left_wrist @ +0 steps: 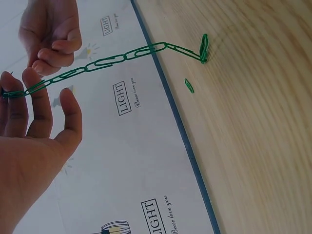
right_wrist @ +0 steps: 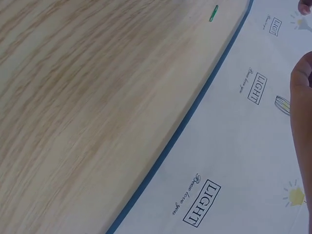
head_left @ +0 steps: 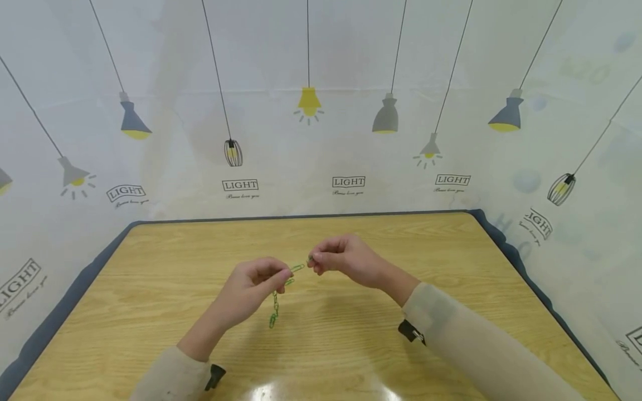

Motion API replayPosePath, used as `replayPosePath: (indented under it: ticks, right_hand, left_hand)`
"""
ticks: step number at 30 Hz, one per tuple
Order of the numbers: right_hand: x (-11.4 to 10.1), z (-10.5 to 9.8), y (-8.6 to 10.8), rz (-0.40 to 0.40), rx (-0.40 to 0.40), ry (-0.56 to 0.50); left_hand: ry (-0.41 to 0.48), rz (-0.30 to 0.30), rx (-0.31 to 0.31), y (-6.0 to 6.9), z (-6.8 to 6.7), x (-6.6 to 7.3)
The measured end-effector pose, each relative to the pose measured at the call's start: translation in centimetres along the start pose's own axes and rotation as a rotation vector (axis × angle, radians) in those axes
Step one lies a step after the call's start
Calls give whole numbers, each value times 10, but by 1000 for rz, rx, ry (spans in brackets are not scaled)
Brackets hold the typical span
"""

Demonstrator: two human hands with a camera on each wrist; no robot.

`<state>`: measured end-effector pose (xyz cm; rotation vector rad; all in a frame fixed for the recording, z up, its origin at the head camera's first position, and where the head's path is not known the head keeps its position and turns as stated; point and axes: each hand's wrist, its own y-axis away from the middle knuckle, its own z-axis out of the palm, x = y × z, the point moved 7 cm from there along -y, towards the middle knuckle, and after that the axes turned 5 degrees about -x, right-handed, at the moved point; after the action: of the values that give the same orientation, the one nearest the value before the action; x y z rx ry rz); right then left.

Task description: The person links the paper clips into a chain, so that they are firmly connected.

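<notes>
Between thumb and fingers, my left hand (head_left: pixel 258 284) (left_wrist: pixel 29 156) pinches one end of a chain of green paper clips (head_left: pixel 276 303) (left_wrist: pixel 105 62), which hangs below it. One green clip (head_left: pixel 298 268) sticks out from these fingertips toward my right hand (head_left: pixel 351 259) (left_wrist: pixel 51 31) (right_wrist: pixel 302 92). The right thumb and fingers are pinched together around a small green piece, mostly hidden, with a narrow gap to the protruding clip. A single loose green clip (head_left: pixel 290 282) (left_wrist: pixel 189 86) (right_wrist: pixel 213 13) lies on the table, apart from the chain.
The wooden table (head_left: pixel 175 250) (left_wrist: pixel 258 122) (right_wrist: pixel 97 97) has a dark blue edge at its back and sides. Behind it stands a pale backdrop (head_left: pixel 281 50) printed with hanging lamps and LIGHT labels. Black straps show near both sleeves.
</notes>
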<state>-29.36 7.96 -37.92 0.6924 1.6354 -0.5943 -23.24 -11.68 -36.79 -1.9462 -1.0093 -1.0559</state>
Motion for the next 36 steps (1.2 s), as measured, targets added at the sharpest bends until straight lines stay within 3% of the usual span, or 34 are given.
replayPosePath:
  ticks: [16,36]
  right_hand:
    - [-11,20,-7,-47,-61,-90]
    - [-18,32,-6,-19,-144,-166]
  left_hand:
    - [5,-8,-44,-3,4,2]
    - [-8,26,-53,-3,6,5]
